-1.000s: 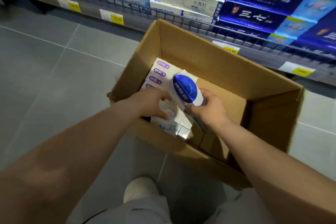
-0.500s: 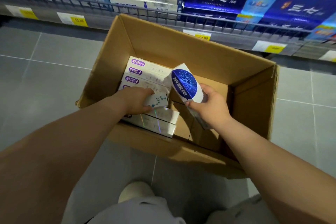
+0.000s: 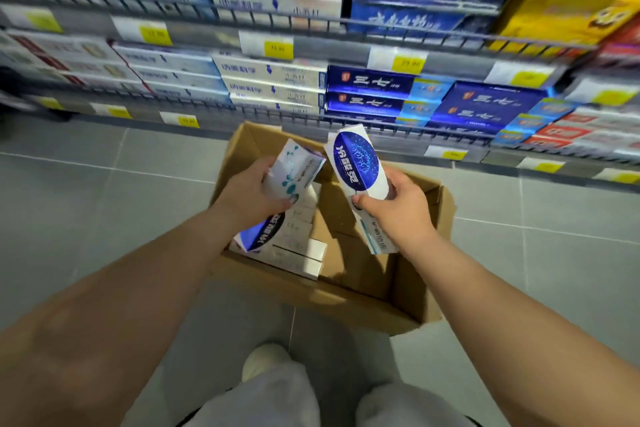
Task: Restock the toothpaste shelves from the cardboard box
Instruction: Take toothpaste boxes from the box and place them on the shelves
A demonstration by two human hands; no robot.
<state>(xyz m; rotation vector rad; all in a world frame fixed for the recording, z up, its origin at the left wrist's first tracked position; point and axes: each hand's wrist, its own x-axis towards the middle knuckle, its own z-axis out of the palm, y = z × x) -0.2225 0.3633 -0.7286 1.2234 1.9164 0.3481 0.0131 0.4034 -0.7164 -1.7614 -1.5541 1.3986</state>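
Head view, looking down: a cardboard box (image 3: 346,291) sits open on the grey tiled floor (image 3: 86,211) in the centre of the frame, just below the lowest shelf rail. Left hand (image 3: 249,194), at centre frame above the box's left half, has its fingers (image 3: 282,206) closed round a white toothpaste carton (image 3: 294,170) with teal markings, held tilted and clear of the stack beneath. Right hand (image 3: 398,208), just right of centre, has its fingers wrapped round a second carton (image 3: 358,166) bearing a blue oval label, held upright-tilted with its top end toward the shelves and its lower end below the palm. The two held cartons are close but apart. Inside the box, along its left side, more white cartons (image 3: 301,250) lie stacked flat; the right half shows bare cardboard. Across the upper frame, blurred, run the toothpaste shelves (image 3: 311,28), filled with white and dark blue packs and yellow price tags (image 3: 408,62) on the rails. At the bottom edge a pale shoe (image 3: 263,360) and grey trouser legs show.
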